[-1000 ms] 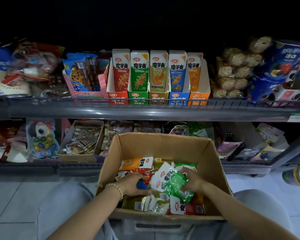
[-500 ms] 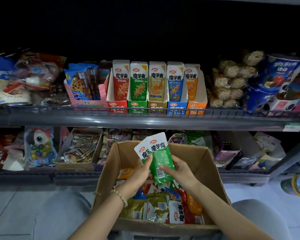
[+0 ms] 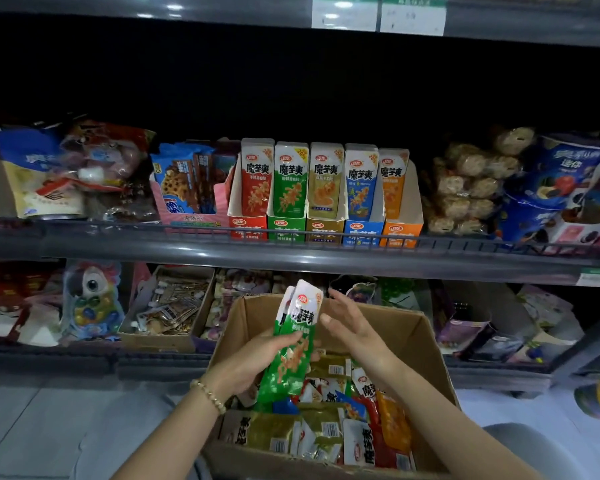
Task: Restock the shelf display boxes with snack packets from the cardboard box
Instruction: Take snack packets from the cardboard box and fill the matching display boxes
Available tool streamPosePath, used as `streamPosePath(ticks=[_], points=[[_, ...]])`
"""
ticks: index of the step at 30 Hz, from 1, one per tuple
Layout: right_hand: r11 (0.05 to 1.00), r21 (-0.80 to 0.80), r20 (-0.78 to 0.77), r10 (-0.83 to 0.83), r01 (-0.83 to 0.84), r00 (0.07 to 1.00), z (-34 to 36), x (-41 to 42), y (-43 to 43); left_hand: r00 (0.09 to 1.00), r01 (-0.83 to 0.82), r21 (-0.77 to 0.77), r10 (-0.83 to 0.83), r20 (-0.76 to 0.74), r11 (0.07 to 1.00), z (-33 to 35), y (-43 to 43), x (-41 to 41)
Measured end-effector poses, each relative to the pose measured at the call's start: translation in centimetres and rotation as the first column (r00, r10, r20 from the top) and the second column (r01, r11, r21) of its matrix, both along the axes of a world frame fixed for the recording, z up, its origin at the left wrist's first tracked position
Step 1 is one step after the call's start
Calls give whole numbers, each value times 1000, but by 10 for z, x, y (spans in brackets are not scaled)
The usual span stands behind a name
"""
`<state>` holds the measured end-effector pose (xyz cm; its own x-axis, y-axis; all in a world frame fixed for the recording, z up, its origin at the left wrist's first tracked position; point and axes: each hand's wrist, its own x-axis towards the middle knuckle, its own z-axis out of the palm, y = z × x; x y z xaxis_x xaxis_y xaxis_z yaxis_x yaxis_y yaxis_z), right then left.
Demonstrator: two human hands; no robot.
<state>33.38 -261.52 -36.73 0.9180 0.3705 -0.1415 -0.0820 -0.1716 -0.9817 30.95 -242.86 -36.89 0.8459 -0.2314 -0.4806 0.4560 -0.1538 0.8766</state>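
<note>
A long dark grey metal shelf [image 3: 187,251] crosses the view and carries a row of five narrow card display boxes [image 3: 324,230]: red, green, yellow, blue and orange from left to right. Each box holds upright packets in its own colour. Bags of biscuits and other snacks stand on both sides of the row.

Below and in front of the shelf sits an open brown cardboard box [image 3: 421,341]. It holds a loose heap of flat snack packets [image 3: 326,427] in yellow, red, orange, blue and white.

Above the heap, a small stack of long green-and-white snack packets [image 3: 293,351] stands nearly upright. Their white tops reach toward the lower edge of the shelf, below the green display box [image 3: 286,228].

The left hand [image 3: 253,362] grips the stack low down, with its fingers [image 3: 284,339] curled round the green part. The right hand [image 3: 354,327] is just beside the stack on the right, with its fingers [image 3: 340,301] spread wide and holding nothing. I cannot tell whether its thumb touches the packets.

A pale bead bracelet [image 3: 208,396] circles the left wrist.
</note>
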Motion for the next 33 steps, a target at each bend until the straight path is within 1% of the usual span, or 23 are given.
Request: streamPosePath(ticks=[2,4,7,8,10,12,14,16,18,20,22,25,28,31,33], points=[[996,65,-49,58,-55,997,5,3,2,1000,16,-20,-16,-18,1000,2,6,0],[985,148,-78,98,-85,992,7,6,5,996,61,-104,-67,-59,993,8,9,1],[980,181,-40,90,-81,995,13,12,7,987,148,-123,-154,-44,981,16,12,3],[981,180,-17,76,-72,997,15,14,7,988,148,-120,-152,-31,982,17,12,5],[985,170,38,30,-36,999,19,19,7,995,96,-90,-96,9,991,19,11,10],[987,157,99,-48,32,994,21,26,7,996,-3,-30,6,87,1000,18,9,16],[974,188,126,-153,128,980,23,33,6,964,-86,70,65,258,994,19,9,22],[947,249,115,-236,202,965,25,41,5,915,-142,120,84,394,983,21,6,24],[939,272,127,-253,211,959,29,47,6,873,-144,135,62,484,980,28,0,22],[954,242,162,-219,177,962,34,50,9,845,-107,189,-11,534,976,33,-5,21],[973,199,184,-153,116,971,39,53,10,851,-26,207,-87,517,978,36,-4,23],[994,106,179,-21,2,984,48,60,9,879,51,112,-98,468,992,40,5,28],[997,16,146,69,-72,987,57,68,14,865,62,90,-98,492,994,43,17,33],[988,69,85,131,-137,988,67,71,23,854,71,55,-89,512,996,48,25,40],[988,95,123,112,-124,986,73,75,28,853,66,39,-77,517,997,52,30,47]])
